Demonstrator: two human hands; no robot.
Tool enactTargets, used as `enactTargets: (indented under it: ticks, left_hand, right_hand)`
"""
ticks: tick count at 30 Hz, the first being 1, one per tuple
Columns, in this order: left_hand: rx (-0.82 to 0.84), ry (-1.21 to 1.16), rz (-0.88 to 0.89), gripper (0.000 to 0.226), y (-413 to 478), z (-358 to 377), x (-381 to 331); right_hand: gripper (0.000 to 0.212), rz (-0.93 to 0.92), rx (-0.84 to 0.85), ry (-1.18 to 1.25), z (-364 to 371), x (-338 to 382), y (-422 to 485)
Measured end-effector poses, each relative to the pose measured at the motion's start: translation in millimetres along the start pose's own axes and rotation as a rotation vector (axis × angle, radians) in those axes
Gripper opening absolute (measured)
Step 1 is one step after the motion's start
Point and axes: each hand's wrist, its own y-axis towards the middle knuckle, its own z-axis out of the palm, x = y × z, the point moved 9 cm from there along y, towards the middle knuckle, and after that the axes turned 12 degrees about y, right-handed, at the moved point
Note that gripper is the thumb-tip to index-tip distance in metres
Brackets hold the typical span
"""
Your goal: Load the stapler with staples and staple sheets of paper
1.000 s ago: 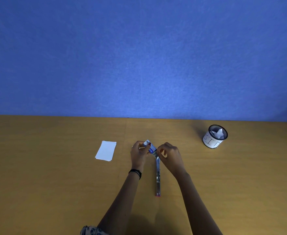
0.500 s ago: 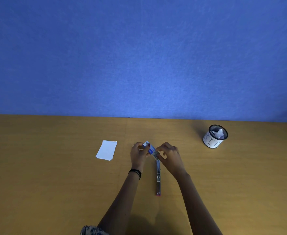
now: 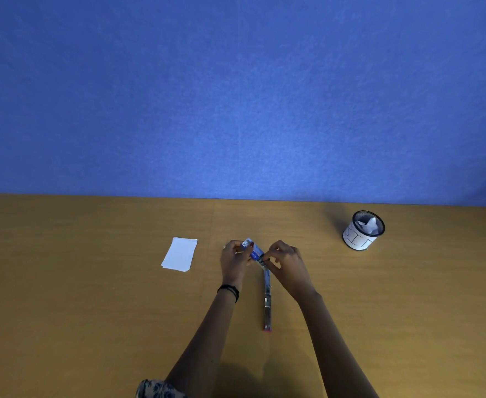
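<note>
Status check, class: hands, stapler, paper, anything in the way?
Left hand grips staple box; right hand pinches its near end. Stapler lies opened flat, paper stack untouched. Nothing blocking.

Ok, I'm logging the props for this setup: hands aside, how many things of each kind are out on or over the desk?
stapler: 1
staple box: 1
paper stack: 1
cup: 1
Total: 4

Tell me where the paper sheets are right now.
In the head view, the paper sheets lie flat on the wooden table, to the left of the left hand and apart from it.
</note>
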Motion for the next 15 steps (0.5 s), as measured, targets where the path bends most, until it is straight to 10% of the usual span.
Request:
enactTargets:
  ticks: [15]
  left_hand:
    - [0.021,0.043,-0.015,0.014,1.4,2.4,0.2]
  right_hand:
    - [0.013,-0.064,0.068,-0.101,8.1,1.4,2.7]
